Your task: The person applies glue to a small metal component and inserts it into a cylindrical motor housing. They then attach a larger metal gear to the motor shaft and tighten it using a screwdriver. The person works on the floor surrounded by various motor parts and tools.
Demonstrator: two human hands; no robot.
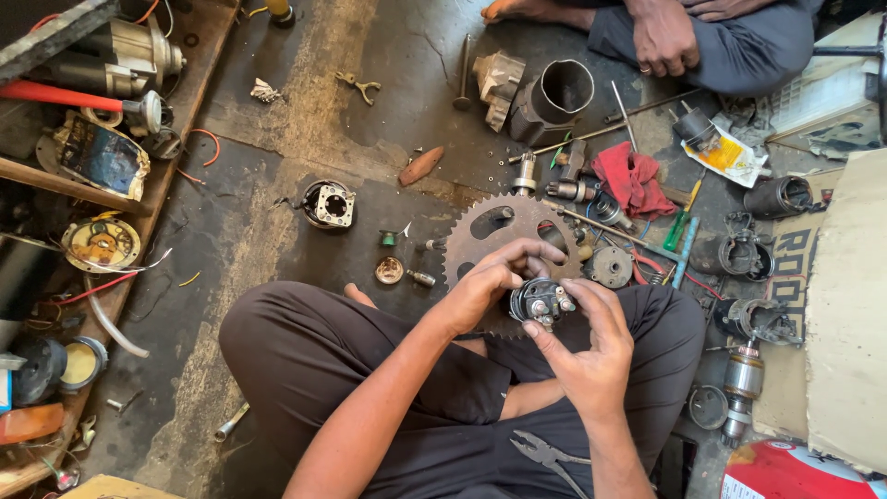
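1. A small round dark metal part with terminal studs (542, 301) sits between both of our hands, held up above our crossed legs near the middle of the floor.
2. Our left hand (488, 282) curls over the part from the left, its fingers arched and pressed on the top and side of it.
3. Our right hand (591, 346) comes up from below, the thumb and forefinger pinching the part's lower right side, the other fingers loosely spread.
4. Just behind the part, a large toothed sprocket wheel (504, 236) lies flat on the floor, partly hidden by our hands.
5. A pair of pliers (545, 456) rests on our lap, close to the bottom edge.
6. A red cloth (633, 177) lies among bolts and small motor parts to the upper right of the sprocket.
7. A short grey metal tube (559, 94) stands farther off, toward the top edge of the floor.
8. Another person sits at the top edge, one hand (663, 42) resting on a knee.
9. A wooden shelf (176, 139) crowded with parts runs down the left side.
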